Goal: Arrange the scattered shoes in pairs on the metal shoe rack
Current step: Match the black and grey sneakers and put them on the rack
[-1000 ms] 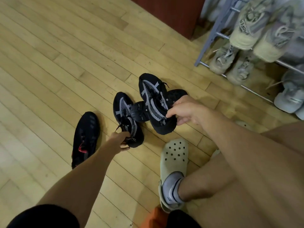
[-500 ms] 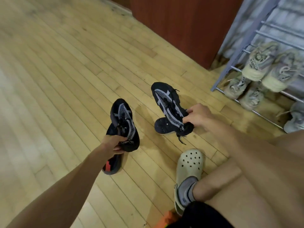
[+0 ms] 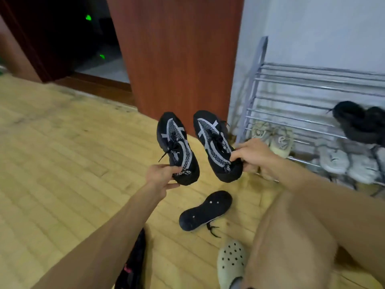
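Pinching heels | left hand (image 3: 161,175) fingers: left sneaker (image 3: 177,147) | right hand (image 3: 253,156) fingers: right sneaker (image 3: 216,144)

Shoes in my view: two black-and-grey sneakers (image 3: 177,147), one sole-up black shoe (image 3: 205,211), one black-and-pink shoe (image 3: 133,263), one cream clog (image 3: 230,263), two beige sneakers (image 3: 281,142). Blurred, apparently two pale grey shoes (image 3: 333,159) and two dark shoes (image 3: 360,124). One metal rack (image 3: 252,88).
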